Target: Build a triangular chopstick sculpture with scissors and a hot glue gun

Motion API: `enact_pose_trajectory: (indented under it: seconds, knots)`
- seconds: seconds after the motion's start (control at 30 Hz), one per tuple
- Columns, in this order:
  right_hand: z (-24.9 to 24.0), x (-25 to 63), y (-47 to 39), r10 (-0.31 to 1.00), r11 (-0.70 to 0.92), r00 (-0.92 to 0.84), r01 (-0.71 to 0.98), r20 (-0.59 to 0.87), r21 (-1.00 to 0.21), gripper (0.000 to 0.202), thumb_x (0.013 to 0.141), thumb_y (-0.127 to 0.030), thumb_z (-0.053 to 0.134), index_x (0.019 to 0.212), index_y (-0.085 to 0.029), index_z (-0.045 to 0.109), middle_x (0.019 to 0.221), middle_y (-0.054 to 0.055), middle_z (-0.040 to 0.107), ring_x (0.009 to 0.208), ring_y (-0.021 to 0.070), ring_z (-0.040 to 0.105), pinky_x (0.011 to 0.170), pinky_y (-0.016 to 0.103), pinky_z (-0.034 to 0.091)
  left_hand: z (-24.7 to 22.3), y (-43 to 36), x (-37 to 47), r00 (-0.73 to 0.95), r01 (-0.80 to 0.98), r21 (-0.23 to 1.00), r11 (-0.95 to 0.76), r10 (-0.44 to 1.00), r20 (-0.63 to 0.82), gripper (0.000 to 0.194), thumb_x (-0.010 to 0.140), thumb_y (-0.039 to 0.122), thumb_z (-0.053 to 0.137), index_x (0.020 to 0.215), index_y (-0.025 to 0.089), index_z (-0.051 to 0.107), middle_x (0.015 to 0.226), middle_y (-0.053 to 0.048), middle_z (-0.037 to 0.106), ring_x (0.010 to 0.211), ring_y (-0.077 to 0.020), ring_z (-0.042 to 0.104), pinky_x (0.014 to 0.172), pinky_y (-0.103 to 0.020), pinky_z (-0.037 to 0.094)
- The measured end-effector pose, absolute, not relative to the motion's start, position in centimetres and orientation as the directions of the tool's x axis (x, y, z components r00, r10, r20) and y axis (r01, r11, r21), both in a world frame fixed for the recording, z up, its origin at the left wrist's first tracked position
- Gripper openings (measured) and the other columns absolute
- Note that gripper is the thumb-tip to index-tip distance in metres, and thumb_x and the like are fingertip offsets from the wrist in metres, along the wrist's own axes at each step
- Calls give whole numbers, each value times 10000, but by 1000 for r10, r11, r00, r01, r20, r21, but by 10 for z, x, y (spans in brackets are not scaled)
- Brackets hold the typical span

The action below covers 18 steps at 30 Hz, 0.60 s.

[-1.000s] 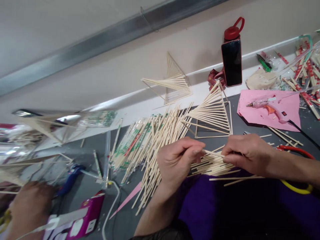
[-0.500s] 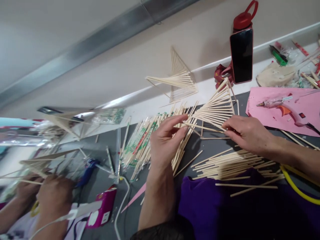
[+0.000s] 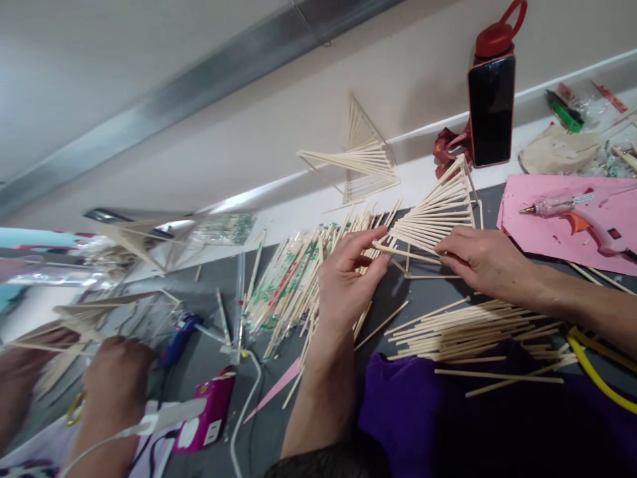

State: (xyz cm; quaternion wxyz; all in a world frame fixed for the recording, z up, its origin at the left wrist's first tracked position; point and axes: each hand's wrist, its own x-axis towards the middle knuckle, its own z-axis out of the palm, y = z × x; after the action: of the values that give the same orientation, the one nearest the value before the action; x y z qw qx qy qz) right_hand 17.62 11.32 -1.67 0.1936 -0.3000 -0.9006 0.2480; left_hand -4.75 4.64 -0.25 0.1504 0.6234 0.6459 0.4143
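A fan-shaped model of pale wooden sticks (image 3: 440,209) stands between my hands on the grey table (image 3: 393,292). My left hand (image 3: 346,279) pinches its left corner between thumb and forefinger, where several stick ends meet. My right hand (image 3: 485,265) is closed with its fingertips on the right end of a low wooden stick (image 3: 411,252) that runs across from the left corner. Its fingers partly hide that end, so I cannot tell whether the stick is fixed there. Below my right hand lies a loose pile of wooden sticks (image 3: 462,328).
Wrapped chopsticks (image 3: 286,285) lie left of my left hand. At right, a pink glue gun (image 3: 597,229) rests on pink paper (image 3: 522,189). Behind stand a phone (image 3: 492,109), a red-capped bottle (image 3: 495,40) and another stick model (image 3: 368,159). A co-worker's hands (image 3: 119,372) work at left.
My right fingertips have shifted slightly left along the model's lower edge. My left hand keeps its pinch. The co-worker's hands have moved apart. The whole view has shifted a little.
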Motion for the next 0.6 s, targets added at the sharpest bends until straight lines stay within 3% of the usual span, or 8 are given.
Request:
enact_pose_trajectory:
  seconds: [0.37, 0.6]
  knots:
    - [-11, 170, 115, 635, 689, -763, 485, 125, -538, 223, 958, -181, 494, 1063, -167, 690, 977, 82, 674, 845, 172, 600, 634, 262, 364, -10, 47, -46, -229, 616, 781, -99, 927, 298, 275, 803, 246, 696, 1074, 258, 742, 1038, -36, 692, 835, -136, 660, 686, -236, 558]
    - [-12, 170, 116, 615, 725, -776, 486, 141, -488, 216, 949, -189, 495, 1018, -185, 699, 926, 70, 674, 735, 153, 556, 549, 264, 283, -9, 47, -46, -218, 635, 764, -109, 924, 313, 264, 812, 251, 682, 1069, 252, 740, 1023, -36, 697, 834, -143, 667, 679, -237, 551]
